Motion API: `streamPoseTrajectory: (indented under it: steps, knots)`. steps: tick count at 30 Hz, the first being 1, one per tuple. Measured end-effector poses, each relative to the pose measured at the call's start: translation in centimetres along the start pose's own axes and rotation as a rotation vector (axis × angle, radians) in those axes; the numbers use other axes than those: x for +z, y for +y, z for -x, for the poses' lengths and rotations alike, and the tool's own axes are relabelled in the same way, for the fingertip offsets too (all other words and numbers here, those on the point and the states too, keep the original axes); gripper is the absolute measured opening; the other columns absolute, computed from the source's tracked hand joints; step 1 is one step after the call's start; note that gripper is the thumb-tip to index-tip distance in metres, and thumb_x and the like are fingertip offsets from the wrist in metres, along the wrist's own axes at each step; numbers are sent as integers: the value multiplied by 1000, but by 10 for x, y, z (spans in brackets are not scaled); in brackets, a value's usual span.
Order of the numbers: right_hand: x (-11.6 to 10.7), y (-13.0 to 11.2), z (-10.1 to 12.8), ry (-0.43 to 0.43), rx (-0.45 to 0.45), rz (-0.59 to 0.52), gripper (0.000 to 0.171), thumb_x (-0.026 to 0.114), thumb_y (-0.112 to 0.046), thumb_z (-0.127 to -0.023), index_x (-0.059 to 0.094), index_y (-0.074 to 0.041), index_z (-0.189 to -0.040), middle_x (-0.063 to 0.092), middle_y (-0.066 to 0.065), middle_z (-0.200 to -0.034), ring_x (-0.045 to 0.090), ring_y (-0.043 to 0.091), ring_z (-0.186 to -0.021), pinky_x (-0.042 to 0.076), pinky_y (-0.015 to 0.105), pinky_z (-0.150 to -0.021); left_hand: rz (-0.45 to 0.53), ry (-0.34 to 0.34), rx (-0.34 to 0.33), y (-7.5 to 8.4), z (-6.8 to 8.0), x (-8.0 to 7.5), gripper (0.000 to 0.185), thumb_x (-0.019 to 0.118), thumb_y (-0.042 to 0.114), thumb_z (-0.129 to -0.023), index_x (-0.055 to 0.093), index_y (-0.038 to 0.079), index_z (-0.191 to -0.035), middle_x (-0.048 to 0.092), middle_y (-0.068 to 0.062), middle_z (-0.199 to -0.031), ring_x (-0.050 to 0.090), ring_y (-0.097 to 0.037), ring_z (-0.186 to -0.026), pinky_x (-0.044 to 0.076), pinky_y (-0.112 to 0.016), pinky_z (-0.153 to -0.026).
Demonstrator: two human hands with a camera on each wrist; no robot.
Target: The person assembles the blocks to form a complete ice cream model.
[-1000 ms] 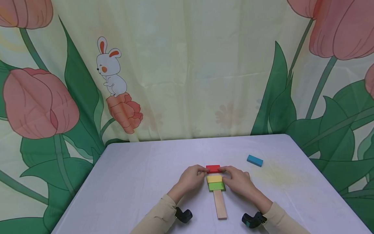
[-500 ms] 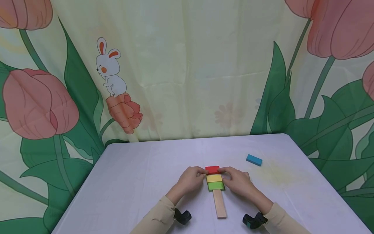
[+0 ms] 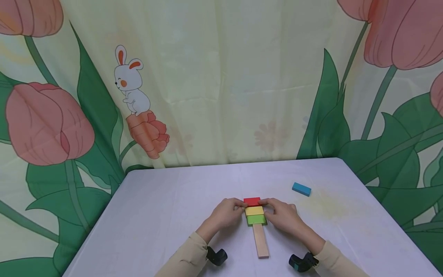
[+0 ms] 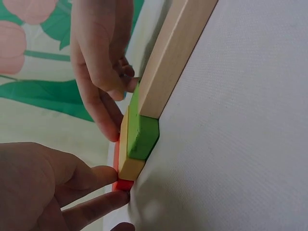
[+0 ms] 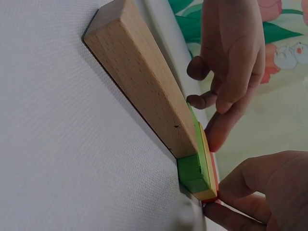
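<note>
A short red block point(image 3: 252, 201) lies flat at the far end of a row of blocks. My left hand point(image 3: 226, 212) holds its left end with the fingertips, and my right hand point(image 3: 282, 214) grips its right end. A yellow block point(image 3: 254, 211) lies against the red one on the near side, then a wider green block point(image 3: 257, 219). A long bare-wood block point(image 3: 260, 241) runs from the green one toward the front. In the left wrist view, two digits of my left hand point(image 4: 57, 185) meet the red block's end. Fingertips partly hide both red ends.
A blue block point(image 3: 301, 189) lies apart, back right on the white-covered table point(image 3: 155, 215). Behind the table's far edge hangs a curtain point(image 3: 221, 84) printed with tulips and a rabbit. Each wrist carries a black camera mount point(image 3: 217, 256).
Both hands have drawn the red block slightly nearer, closing the gap between it and the yellow block. In the last half second the blocks have hardly moved.
</note>
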State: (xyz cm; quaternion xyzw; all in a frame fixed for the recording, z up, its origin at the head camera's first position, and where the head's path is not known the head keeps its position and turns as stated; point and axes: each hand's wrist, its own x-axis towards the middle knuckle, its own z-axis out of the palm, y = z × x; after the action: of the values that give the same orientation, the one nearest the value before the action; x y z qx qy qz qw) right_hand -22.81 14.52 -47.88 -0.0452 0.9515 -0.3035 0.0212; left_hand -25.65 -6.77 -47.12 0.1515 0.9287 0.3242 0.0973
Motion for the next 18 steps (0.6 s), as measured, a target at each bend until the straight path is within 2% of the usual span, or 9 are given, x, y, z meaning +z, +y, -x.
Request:
streamPoseTrajectory:
  steps: [2, 5, 7, 8, 11, 15, 16, 18]
  knots:
    - [0, 0, 1, 2, 2, -1, 38, 67, -14, -93, 70, -16, -131, 67, 12, -138, 64, 32, -120, 35, 56, -93, -1, -4, 3, 0, 1, 0, 26, 60, 18, -101, 79, 15, -119, 72, -5, -128, 63, -22, -112, 44, -51, -112]
    - [0, -1, 2, 4, 3, -2, 39, 67, -15, -92, 70, -16, -131, 68, 11, -137, 64, 31, -120, 35, 56, -93, -7, -9, -2, 0, 2, -1, 26, 60, 19, -101, 79, 17, -119, 73, -2, -125, 63, -20, -106, 50, -41, -95]
    - [1, -1, 3, 3, 6, -3, 39, 68, -15, -92, 70, -16, -131, 68, 11, -137, 65, 31, -120, 34, 55, -93, -3, -16, -9, 1, 4, -1, 27, 59, 19, -101, 79, 18, -119, 73, -1, -124, 59, -18, -99, 48, -37, -81]
    - [1, -1, 3, 3, 8, -3, 38, 68, -15, -92, 70, -16, -130, 68, 11, -137, 65, 31, -119, 34, 55, -93, -2, -19, -9, 1, 4, -2, 27, 58, 19, -102, 79, 18, -119, 73, -1, -122, 58, -18, -97, 46, -36, -79]
    - [1, -1, 5, 1, 10, -4, 39, 69, -16, -92, 70, -15, -130, 68, 12, -137, 66, 29, -114, 34, 55, -92, -1, -23, -6, 2, 7, -2, 28, 58, 19, -102, 78, 17, -120, 73, -2, -122, 58, -18, -96, 49, -40, -85]
    - [1, -2, 6, 4, 6, 0, 39, 71, -16, -91, 70, -15, -131, 67, 12, -137, 66, 24, -104, 35, 55, -92, -19, -21, 0, 3, 9, -2, 28, 58, 19, -102, 78, 17, -122, 72, -3, -128, 59, -19, -98, 46, -43, -93]
    - [1, -2, 6, 3, 7, 1, 39, 71, -16, -92, 70, -15, -131, 67, 12, -137, 65, 23, -101, 35, 55, -92, -19, -22, -2, 3, 9, -2, 28, 58, 19, -102, 78, 17, -122, 72, -4, -128, 58, -19, -99, 46, -42, -88]
    - [0, -1, 7, 4, 5, 7, 39, 71, -17, -92, 70, -16, -131, 67, 12, -137, 65, 22, -102, 35, 55, -92, -28, -22, -1, 3, 10, -1, 28, 58, 20, -102, 77, 18, -123, 72, -4, -130, 59, -20, -100, 47, -41, -85]
